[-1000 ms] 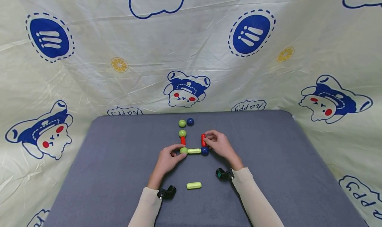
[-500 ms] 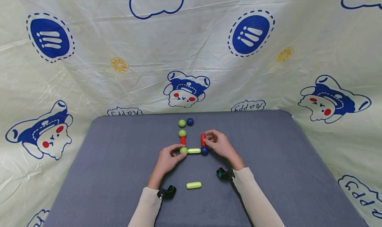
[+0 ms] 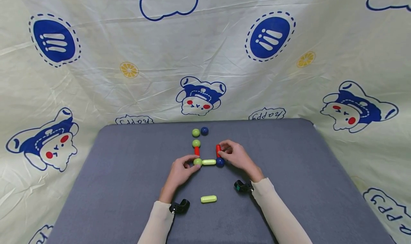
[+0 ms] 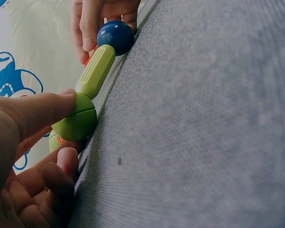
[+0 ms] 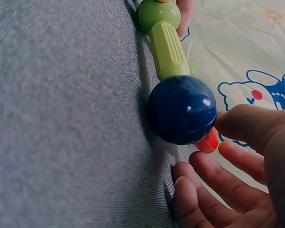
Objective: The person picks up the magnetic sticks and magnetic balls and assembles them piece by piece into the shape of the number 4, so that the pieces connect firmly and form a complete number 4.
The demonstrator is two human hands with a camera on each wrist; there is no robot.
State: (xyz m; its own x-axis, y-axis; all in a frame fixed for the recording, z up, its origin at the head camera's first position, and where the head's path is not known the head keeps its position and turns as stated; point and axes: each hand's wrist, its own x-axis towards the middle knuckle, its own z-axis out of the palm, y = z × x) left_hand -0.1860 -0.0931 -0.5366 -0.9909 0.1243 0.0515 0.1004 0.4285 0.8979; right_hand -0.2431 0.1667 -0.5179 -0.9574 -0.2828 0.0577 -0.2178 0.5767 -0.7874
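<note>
On the grey mat (image 3: 289, 187) lies a U of toy parts. My left hand (image 3: 192, 162) pinches its corner green ball (image 3: 197, 161) (image 4: 76, 124) between thumb (image 4: 47, 109) and forefinger. A green stick (image 3: 209, 162) (image 4: 95, 71) (image 5: 168, 50) joins that ball to a blue ball (image 3: 220, 162) (image 5: 182, 109). My right hand (image 3: 222, 150) pinches the red stick (image 3: 218, 149) (image 5: 208, 141) that rises from the blue ball. On the left side, another red stick (image 3: 197, 151) runs up to a second green ball (image 3: 196, 143).
A loose green ball (image 3: 196, 132) and a loose blue ball (image 3: 204, 131) lie side by side near the mat's far edge. A spare green stick (image 3: 208, 199) lies between my forearms. A printed cloth (image 3: 205, 58) hangs behind and around the mat.
</note>
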